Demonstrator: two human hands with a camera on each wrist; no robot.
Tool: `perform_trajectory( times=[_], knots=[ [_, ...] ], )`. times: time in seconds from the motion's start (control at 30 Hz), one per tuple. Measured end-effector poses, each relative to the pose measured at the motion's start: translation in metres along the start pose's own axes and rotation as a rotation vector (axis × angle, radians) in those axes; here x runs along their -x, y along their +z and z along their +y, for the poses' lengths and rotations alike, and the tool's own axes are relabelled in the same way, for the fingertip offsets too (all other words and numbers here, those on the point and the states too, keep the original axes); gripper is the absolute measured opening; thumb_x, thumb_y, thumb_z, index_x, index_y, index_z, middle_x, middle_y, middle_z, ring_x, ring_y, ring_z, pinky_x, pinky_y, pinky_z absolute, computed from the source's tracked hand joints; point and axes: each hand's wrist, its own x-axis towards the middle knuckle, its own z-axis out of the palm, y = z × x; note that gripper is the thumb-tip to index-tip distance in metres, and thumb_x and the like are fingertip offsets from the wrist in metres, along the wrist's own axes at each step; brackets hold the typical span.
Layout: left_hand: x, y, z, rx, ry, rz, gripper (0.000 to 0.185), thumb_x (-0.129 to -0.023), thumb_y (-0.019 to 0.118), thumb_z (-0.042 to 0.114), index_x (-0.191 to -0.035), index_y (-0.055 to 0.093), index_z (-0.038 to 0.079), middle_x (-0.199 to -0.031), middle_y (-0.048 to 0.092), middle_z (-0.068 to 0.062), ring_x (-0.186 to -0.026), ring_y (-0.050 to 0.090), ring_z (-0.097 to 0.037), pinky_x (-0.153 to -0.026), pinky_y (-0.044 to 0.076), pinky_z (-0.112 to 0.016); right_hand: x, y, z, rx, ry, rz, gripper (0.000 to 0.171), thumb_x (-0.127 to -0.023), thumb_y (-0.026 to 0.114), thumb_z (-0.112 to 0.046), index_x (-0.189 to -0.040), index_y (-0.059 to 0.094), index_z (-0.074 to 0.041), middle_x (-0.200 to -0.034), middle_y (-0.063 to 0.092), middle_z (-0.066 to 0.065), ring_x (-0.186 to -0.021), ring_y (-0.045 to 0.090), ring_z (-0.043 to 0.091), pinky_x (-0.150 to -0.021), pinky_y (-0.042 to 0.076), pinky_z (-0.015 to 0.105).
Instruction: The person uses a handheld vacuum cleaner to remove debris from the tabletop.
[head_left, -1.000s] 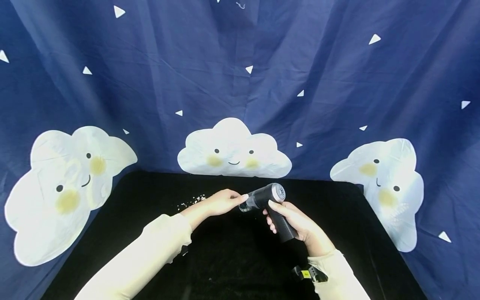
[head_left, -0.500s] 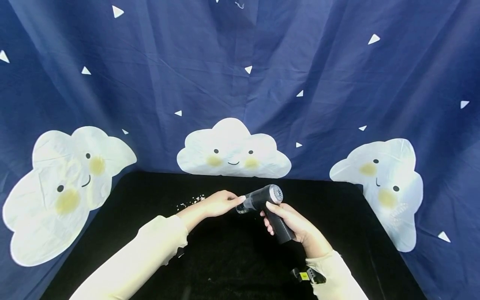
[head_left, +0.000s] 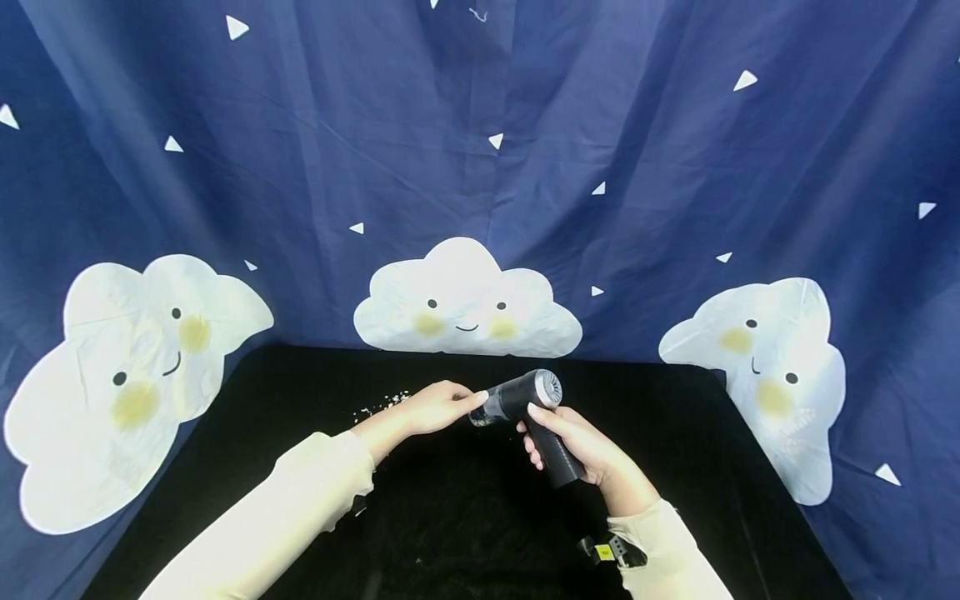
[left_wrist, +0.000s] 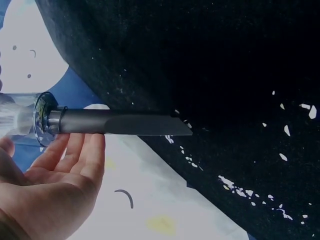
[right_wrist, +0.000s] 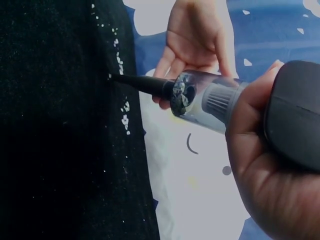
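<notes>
**Vacuum held over the black table, both hands on it**

The vacuum (head_left: 528,400) sits just past table centre, above the black table (head_left: 675,433). It has a dark body, a grey vented rear cap at its 2 o'clock end, and a handle that slants down toward 5 o'clock. The right hand (head_left: 592,454) grips that handle, fingers curled round it. At the vacuum's 9 o'clock end is a clear cup (right_wrist: 200,97) with dark bits inside, and from it runs a thin black nozzle (left_wrist: 117,122) with a slanted tip. The tip points at the crumbs (left_wrist: 240,187), close above the cloth; whether it touches is unclear.

The left hand (head_left: 438,407) meets the vacuum from 9 o'clock. Its fingers (left_wrist: 75,155) lie fairly straight under the nozzle's base beside the cup, lightly cupped, touching it from below rather than pinching.

The white crumbs (head_left: 382,404) lie scattered at 10 o'clock from the left hand. Both arms wear cream sleeves (head_left: 300,500). Behind the table, from 9 to 3 o'clock, hangs a navy backdrop (head_left: 480,125) printed with smiling white clouds and small triangles.
</notes>
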Motion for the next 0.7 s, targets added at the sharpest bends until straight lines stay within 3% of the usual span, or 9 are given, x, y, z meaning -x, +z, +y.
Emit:
perform_trajectory(
  times=[0.3, 0.7],
  knots=[
    [0.004, 0.0019, 0.0009, -0.017, -0.012, 0.006, 0.053, -0.101, 0.048, 0.055, -0.119, 0.073, 0.012, -0.116, 0.07, -0.002, -0.111, 0.062, -0.019, -0.097, 0.048, -0.044, 0.0004, 0.0004, 0.0006, 0.002, 0.003, -0.016, 0.037, -0.106, 0.047, -0.033, -0.109, 0.053, 0.003, -0.076, 0.059, 0.004, -0.063, 0.059, 0.009, -0.06, 0.055, 0.024],
    [0.0007, -0.0041, 0.0044, -0.021, 0.001, 0.0, 0.052, -0.1, 0.048, 0.057, -0.113, 0.075, 0.015, -0.105, 0.071, 0.001, -0.091, 0.062, -0.013, -0.086, 0.05, -0.039, 0.0, -0.0021, -0.0042, -0.015, -0.009, -0.015, 0.036, -0.107, 0.046, -0.033, -0.109, 0.053, 0.003, -0.076, 0.059, 0.004, -0.063, 0.059, 0.009, -0.06, 0.055, 0.024]
  ],
)
